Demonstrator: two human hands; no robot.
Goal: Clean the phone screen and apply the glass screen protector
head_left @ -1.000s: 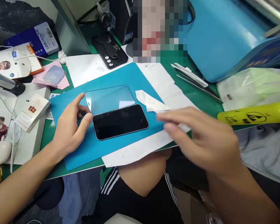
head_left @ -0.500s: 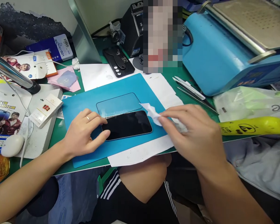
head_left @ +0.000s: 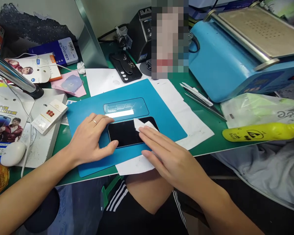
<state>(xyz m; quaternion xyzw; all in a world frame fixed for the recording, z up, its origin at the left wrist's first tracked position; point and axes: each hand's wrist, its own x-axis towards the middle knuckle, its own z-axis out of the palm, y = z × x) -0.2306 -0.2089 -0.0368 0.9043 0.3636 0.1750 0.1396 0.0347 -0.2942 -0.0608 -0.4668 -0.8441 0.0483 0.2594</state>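
Observation:
A smartphone with a dark screen lies face up on a blue mat. My left hand grips its left end, thumb by the near corner and fingers by the far one. Under the fingers of my right hand a white wipe is pressed against the right part of the screen. That hand hides the phone's near right corner. Just beyond the phone, a clear black-edged glass panel rests flat on the mat, with a bright reflection on it.
White paper lies beneath the mat. Beyond are a black phone case and a black device. To the right are tweezers, a yellow bottle and a blue machine. A cigarette pack sits left.
My right hand has moved left and down with the wipe, from beside the phone onto its screen. My left hand stays at the phone's left end.

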